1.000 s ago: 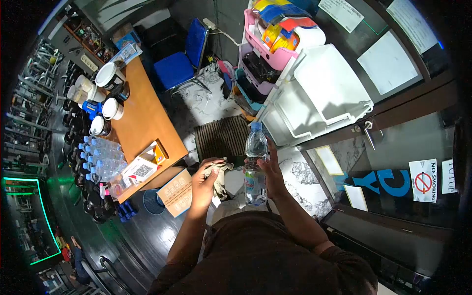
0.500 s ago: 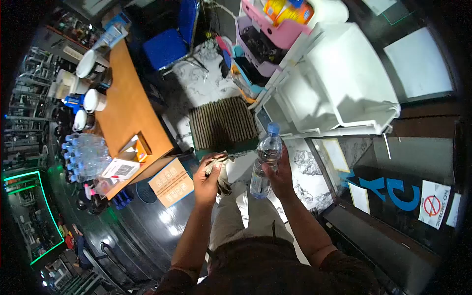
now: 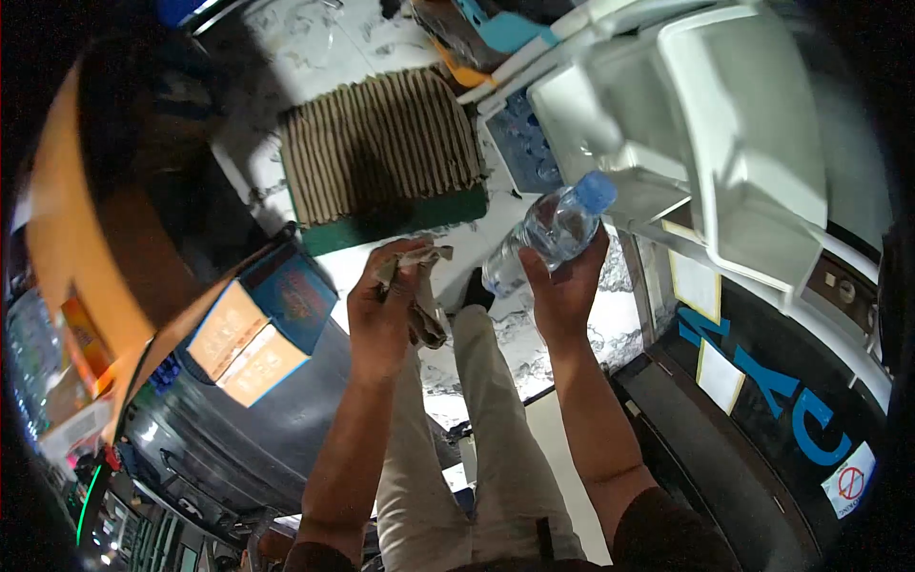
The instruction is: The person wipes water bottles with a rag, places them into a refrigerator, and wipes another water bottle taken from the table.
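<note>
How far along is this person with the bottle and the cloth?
Both are already in hand: the right hand holds the bottle tilted, its blue cap on, and the left hand holds the crumpled cloth. Cloth and bottle are apart, so no wiping shows. Neither is set down, so that probably remains. Whether the bottle has been wiped, I can't tell.

The bottle (image 3: 545, 236) now slants more across the view, its blue cap (image 3: 595, 192) seemingly closer to the white bins (image 3: 758, 124)
</note>
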`<state>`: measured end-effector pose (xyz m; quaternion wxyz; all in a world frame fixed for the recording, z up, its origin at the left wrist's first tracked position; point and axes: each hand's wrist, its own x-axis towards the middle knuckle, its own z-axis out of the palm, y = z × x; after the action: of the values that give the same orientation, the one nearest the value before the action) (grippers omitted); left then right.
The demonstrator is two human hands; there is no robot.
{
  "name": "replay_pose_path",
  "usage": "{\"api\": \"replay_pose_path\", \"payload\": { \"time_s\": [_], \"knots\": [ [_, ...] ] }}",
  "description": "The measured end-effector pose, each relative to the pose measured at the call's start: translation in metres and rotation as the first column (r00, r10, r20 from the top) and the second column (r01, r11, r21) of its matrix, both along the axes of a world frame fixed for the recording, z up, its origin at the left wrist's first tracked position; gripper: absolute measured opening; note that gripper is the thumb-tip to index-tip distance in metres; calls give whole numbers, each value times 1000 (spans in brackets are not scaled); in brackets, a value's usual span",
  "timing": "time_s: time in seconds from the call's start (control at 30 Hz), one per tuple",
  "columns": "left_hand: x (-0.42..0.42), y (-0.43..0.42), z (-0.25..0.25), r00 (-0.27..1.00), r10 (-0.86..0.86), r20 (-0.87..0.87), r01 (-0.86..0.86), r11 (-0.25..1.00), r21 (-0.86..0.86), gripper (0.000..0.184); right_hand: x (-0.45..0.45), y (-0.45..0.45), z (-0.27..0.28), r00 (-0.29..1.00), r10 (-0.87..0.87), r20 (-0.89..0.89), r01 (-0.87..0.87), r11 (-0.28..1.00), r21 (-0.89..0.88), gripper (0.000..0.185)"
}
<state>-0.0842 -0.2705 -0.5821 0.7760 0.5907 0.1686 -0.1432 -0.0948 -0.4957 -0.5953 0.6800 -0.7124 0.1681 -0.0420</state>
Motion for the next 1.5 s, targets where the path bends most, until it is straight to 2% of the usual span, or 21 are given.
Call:
{"api": "replay_pose_path", "payload": {
  "time_s": [0.13, 0.2, 0.23, 0.27, 0.33, 0.4, 0.5, 0.6, 0.67, 0.73, 0.8, 0.87, 0.9, 0.93, 1.0, 1.03, 1.17, 1.23, 1.27, 1.33, 1.5],
  "knots": [
    [-7, -12, -84, 988, 141, -63, -142, 990, -9, 34, 15, -5, -51, 995, -68, 75, 78, 987, -141, 106],
    [-9, -13, -109, 961, 170, -220, -197, 975, -107, 33, 27, -14, -64, 943, -189, 273, 246, 950, -192, 104],
    [-7, -18, -124, 964, 180, -196, -224, 947, -231, 34, 34, -35, -57, 986, 9, 165, 128, 593, -795, 102],
    [-10, -19, -130, 956, 169, -241, -223, 949, -222, 40, 41, -31, -67, 908, -271, 319, 354, 903, -242, 97],
    [-5, -26, -137, 942, 163, -295, -256, 915, -311, 37, 65, -43, -61, 861, -269, 431, 337, 937, -89, 88],
    [-3, -33, -151, 943, 146, -299, -244, 915, -322, 42, 85, -67, -68, 860, -191, 473, 309, 933, -186, 81],
    [0, -36, -159, 937, 139, -319, -237, 927, -290, 47, 122, -100, -91, 858, -36, 513, 355, 763, -540, 74],
    [5, -37, -152, 928, 147, -342, -246, 932, -266, 45, 161, -113, -119, 825, -137, 548, 418, 801, -428, 71],
    [5, -33, -148, 920, 143, -364, -235, 946, -223, 43, 185, -127, -135, 843, -143, 518, 447, 722, -528, 72],
    [3, -27, -146, 919, 146, -366, -275, 903, -330, 41, 219, -152, -160, 802, -282, 527, 501, 799, -333, 70],
    [4, -26, -142, 929, 135, -344, -232, 938, -259, 43, 245, -166, -172, 779, -338, 529, 566, 742, -360, 72],
    [5, -20, -139, 935, 123, -332, -194, 963, -188, 44, 260, -176, -183, 716, -551, 428, 684, 676, -274, 75],
    [3, -16, -139, 945, 86, -314, -149, 972, -182, 43, 265, -175, -171, 732, -637, 242, 679, 710, -185, 78],
    [2, -13, -140, 955, 52, -293, -107, 978, -177, 43, 269, -177, -170, 731, -638, 244, 681, 709, -186, 78],
    [0, -10, -144, 955, 58, -291, -126, 968, -218, 43, 283, -187, -170, 716, -612, 336, 680, 502, -535, 79],
    [-2, -8, -146, 954, 67, -292, -146, 956, -256, 43, 290, -206, -177, 780, -541, 315, 612, 557, -561, 92],
    [-4, -4, -136, 939, 103, -328, -188, 953, -238, 38, 321, -274, -211, 793, -451, 410, 604, 500, -620, 109],
    [-8, -2, -138, 939, 95, -331, -188, 946, -263, 38, 327, -275, -207, 803, -368, 468, 546, 140, -826, 120],
    [-9, -2, -137, 940, 98, -326, -191, 945, -265, 38, 326, -274, -207, 802, -364, 473, 550, 142, -823, 120],
    [-9, -6, -130, 927, 99, -362, -193, 953, -233, 38, 312, -251, -191, 792, -538, 289, 537, 388, -749, 119],
    [-23, 1, -129, 906, 91, -413, -192, 959, -210, 36, 301, -240, -204, 784, -559, 272, 534, 381, -755, 116]
  ]
}}
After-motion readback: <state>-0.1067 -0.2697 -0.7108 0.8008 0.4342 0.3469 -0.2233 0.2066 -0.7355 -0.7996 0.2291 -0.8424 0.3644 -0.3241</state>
